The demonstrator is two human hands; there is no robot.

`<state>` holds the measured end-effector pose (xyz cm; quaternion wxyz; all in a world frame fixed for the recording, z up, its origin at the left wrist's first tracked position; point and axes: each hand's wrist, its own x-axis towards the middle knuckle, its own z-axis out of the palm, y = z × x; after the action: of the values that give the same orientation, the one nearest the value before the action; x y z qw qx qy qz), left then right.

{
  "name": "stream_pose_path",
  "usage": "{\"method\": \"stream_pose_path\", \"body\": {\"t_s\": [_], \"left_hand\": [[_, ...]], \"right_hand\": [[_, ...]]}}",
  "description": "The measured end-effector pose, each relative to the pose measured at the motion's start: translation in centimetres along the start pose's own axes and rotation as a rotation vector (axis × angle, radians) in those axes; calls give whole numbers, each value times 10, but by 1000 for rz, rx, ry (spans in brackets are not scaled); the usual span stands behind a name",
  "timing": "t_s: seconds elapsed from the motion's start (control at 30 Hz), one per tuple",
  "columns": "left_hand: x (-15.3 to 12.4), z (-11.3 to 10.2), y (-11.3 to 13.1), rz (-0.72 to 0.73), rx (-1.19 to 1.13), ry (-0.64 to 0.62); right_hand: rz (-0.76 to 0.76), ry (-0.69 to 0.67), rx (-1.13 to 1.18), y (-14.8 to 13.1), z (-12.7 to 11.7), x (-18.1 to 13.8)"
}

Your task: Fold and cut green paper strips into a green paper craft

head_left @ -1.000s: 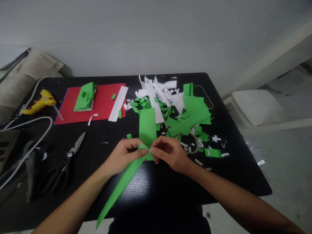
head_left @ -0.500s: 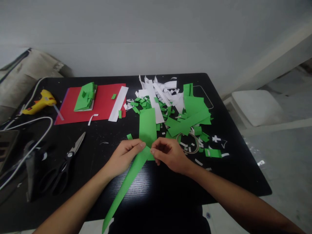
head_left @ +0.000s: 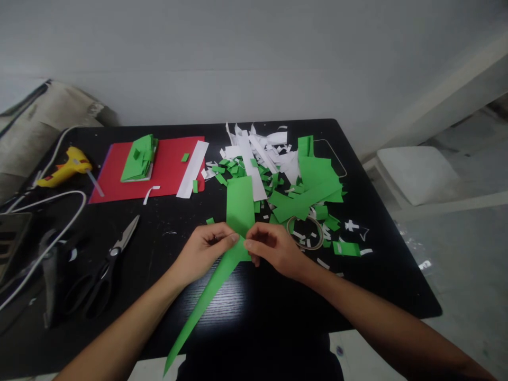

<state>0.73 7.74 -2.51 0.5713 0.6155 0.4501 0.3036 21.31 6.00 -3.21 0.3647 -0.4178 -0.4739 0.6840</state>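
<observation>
My left hand [head_left: 210, 248] pinches one end of a long green paper strip [head_left: 208, 299] between thumb and fingers. From there the strip slants down to the left, past the table's front edge. Close beside it, my right hand [head_left: 273, 247] is closed, its thumb and fingertips at the same end of the strip; what lies between those fingertips is too small to make out. Under and beyond both hands a wider green paper piece [head_left: 240, 198] lies flat on the table.
Behind the hands are heaped white paper scraps [head_left: 257, 148] and green paper pieces [head_left: 321, 177]. A tape roll [head_left: 320, 233] lies at right. On the left are scissors [head_left: 107, 267], a yellow glue gun [head_left: 71, 166], a red sheet [head_left: 169, 164] and a white cable [head_left: 59, 233].
My right hand's fingertips have come slightly closer to the left hand at the strip's end. The strip's hanging part has turned a little and looks narrower.
</observation>
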Motion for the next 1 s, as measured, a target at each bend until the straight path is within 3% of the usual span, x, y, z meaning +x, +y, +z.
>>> {"method": "stream_pose_path", "body": {"t_s": [0.17,0.33,0.6,0.67,0.77,0.87,0.93,1.0], "left_hand": [[-1,2,2,-10,-10,-44],[0,-5,3,-71,-52,-113],[3,-38,13,-144,2,-213],[2,-48,13,-169,-29,-190],[4,-59,10,-182,-81,-40],[7,-61,10,-136,-198,235],[9,-60,11,-88,-316,445],[10,-57,12,-42,-398,584]], "right_hand": [[-20,19,-45,-2,1,0],[-87,145,5,-6,-5,3],[-147,410,79,-9,-18,10],[-165,489,118,-10,-22,13],[-201,564,163,-9,-25,15],[-207,558,200,-8,-26,16],[-164,451,175,-9,-26,14],[-74,222,88,-10,-25,10]]}}
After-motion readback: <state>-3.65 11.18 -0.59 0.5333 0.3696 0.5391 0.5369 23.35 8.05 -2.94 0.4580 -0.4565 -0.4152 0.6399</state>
